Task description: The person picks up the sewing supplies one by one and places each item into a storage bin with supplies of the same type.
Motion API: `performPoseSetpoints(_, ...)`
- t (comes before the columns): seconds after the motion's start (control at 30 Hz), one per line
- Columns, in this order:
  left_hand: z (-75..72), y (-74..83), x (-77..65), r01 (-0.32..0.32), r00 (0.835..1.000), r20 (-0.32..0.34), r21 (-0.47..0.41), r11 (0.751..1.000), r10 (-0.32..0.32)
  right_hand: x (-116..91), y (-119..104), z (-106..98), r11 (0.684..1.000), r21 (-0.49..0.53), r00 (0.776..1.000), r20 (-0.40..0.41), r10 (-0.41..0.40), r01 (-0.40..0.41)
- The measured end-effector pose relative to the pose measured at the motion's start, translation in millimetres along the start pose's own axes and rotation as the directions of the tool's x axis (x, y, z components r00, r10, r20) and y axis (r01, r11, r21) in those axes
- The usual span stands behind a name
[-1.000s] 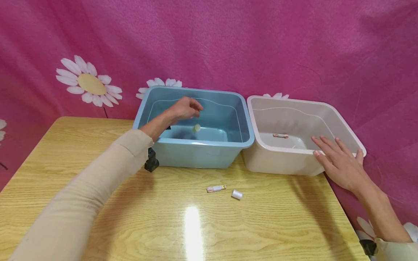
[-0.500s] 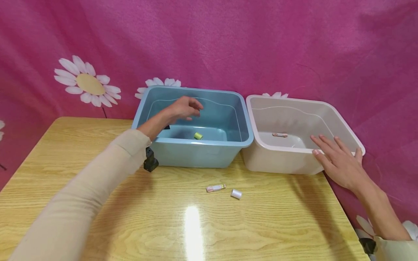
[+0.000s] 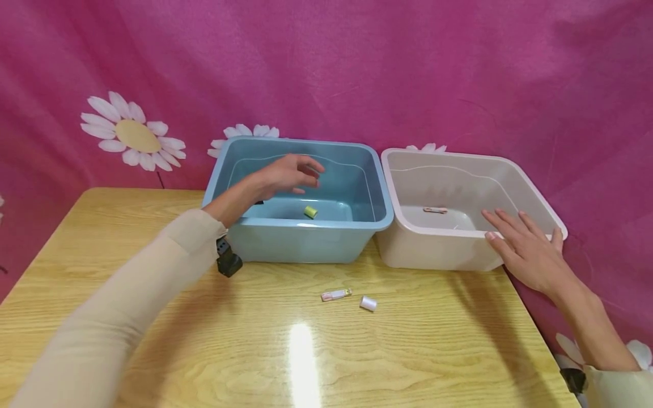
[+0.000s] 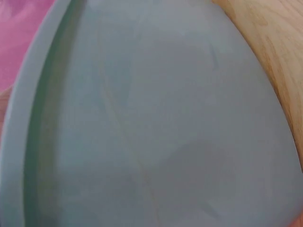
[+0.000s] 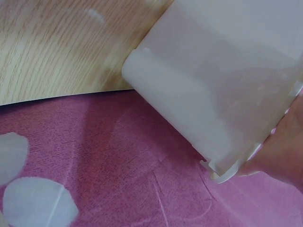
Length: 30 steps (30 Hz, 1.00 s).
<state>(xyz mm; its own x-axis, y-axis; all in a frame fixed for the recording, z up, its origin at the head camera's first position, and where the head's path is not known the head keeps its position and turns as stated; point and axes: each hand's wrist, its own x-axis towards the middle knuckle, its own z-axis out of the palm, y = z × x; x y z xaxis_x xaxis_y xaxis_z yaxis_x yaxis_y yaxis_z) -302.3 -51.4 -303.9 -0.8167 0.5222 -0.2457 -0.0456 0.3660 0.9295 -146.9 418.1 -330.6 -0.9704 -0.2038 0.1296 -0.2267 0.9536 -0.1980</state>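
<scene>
Hands both released, as I see from afar: the left hand (image 3: 289,173) hangs over the blue bin (image 3: 296,242), fingers loosely bent, while the right hand (image 3: 535,260) rests on the rim of the beige bin (image 3: 439,250), fingers extended. I find the yellow-green spool (image 3: 310,212) on the blue bin's bottom, below the left hand and well apart from the right. A pinkish item (image 3: 435,209) lies inside the beige bin; on the desk (image 3: 408,357), a slim clipper-like item (image 3: 336,295) lies near a white spool (image 3: 368,304).

can't tell if it's a home or a studio tbh, but there's a pale wood-grain table (image 3: 418,351) backed by hanging magenta cloth (image 3: 326,68) with white-petaled daisies (image 3: 136,136)
</scene>
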Motion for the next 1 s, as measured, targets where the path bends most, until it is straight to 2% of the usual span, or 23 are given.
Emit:
performPoseSetpoints(0.2,2.6,4.9,-10.1,-0.041,0.999,0.011,-0.038,0.998,0.041,-0.2,-0.5,0.2,1.0,0.0,1.0,0.005,0.001,-0.001)
performPoseSetpoints(0.4,9.3,12.1,-28.2,-0.137,0.99,0.017,-0.063,0.988,0.139,-0.2,-1.4,-0.7,1.0,-0.005,1.0,0.004,-0.001,0.001)
performPoseSetpoints(0.53,15.8,17.8,-41.3,-0.214,0.975,0.045,-0.059,0.975,0.216,0.3,-1.7,-1.6,1.0,-0.008,1.0,0.003,-0.002,0.002)
performPoseSetpoints(0.8,35.3,24.3,-66.5,-0.306,0.946,0.1,-0.05,0.951,0.31,0.6,-2.2,-0.5,1.0,-0.004,1.0,0.01,-0.004,0.005)
performPoseSetpoints(1.0,61.4,25.1,-86.9,-0.364,0.905,0.204,-0.077,0.928,0.372,-0.9,-1.5,-0.2,1.0,-0.013,1.0,0.008,-0.005,0.005)
